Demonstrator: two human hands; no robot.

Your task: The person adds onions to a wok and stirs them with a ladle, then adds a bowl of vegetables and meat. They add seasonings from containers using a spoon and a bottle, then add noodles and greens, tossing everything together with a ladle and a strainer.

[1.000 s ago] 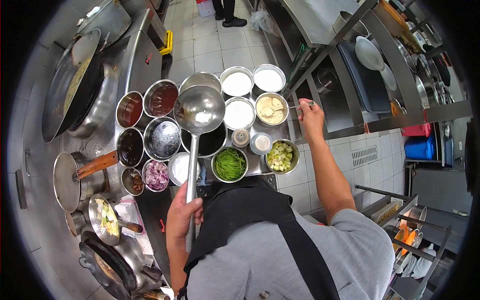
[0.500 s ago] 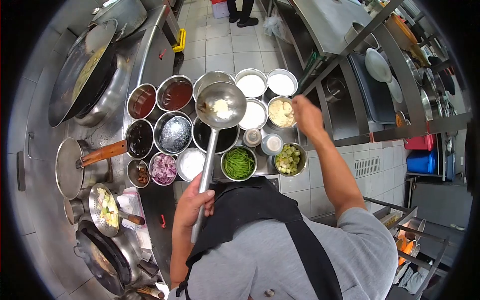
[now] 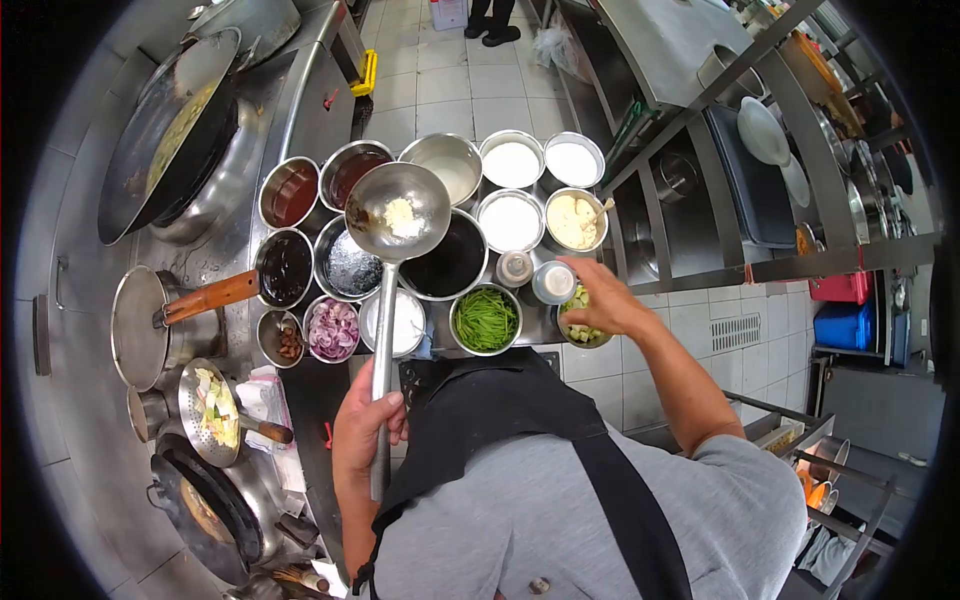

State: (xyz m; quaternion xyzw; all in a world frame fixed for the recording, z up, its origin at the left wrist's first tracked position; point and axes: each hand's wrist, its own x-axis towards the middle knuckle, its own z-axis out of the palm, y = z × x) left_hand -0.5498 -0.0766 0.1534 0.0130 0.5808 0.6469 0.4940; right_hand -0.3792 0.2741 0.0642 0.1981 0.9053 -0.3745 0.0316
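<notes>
In the head view, the left hand (image 3: 370, 420) wraps its fingers around the handle of the ladle (image 3: 398, 190), the thumb pressed across it, beside the near edge of the steel table (image 3: 537, 324). The ladle's bowl hangs over the containers in the table's left half, with a pale yellow lump (image 3: 403, 217) in it.

The right hand (image 3: 608, 302) has fingers spread and curved above the pale green cubes (image 3: 577, 328) at the near right corner, close to the squeeze bottle (image 3: 553, 283); whether it touches the bottle, I cannot tell. Open tiled floor (image 3: 690, 352) lies beyond that corner, and a metal rack (image 3: 800, 263) stands past the right edge.

Green stalks (image 3: 486, 320) and sliced onion (image 3: 333, 329) fill containers along the near edge. Near the right edge, a spoon (image 3: 605, 208) leans in yellow paste (image 3: 572, 221). Dark liquid (image 3: 450, 258) fills a wide container mid-table.
</notes>
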